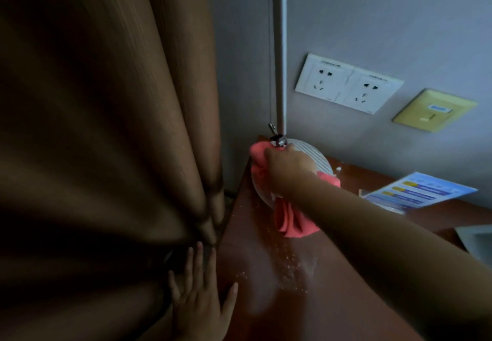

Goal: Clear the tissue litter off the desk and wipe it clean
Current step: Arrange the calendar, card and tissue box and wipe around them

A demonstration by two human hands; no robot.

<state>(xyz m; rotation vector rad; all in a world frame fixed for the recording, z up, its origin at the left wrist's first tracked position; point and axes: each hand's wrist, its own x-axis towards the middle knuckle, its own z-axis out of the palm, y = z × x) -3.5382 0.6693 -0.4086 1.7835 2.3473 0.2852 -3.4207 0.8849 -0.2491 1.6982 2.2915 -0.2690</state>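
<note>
Cloth (290, 218), pink, bunched on the white ribbed lamp base (320, 158) at centre frame, clenched in the right grip (288, 166), tail trailing onto the brown surface (266, 300). Pale specks (290, 262) scattered just below. Left grip (199, 295) at lower left, released, fingers straight, flat by the curtain (106, 127).

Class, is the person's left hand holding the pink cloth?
No, the right hand grips the pink cloth; the left hand lies open and empty.

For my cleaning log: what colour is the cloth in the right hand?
The cloth in the right hand is plain coral pink, seen in the head view.
</note>
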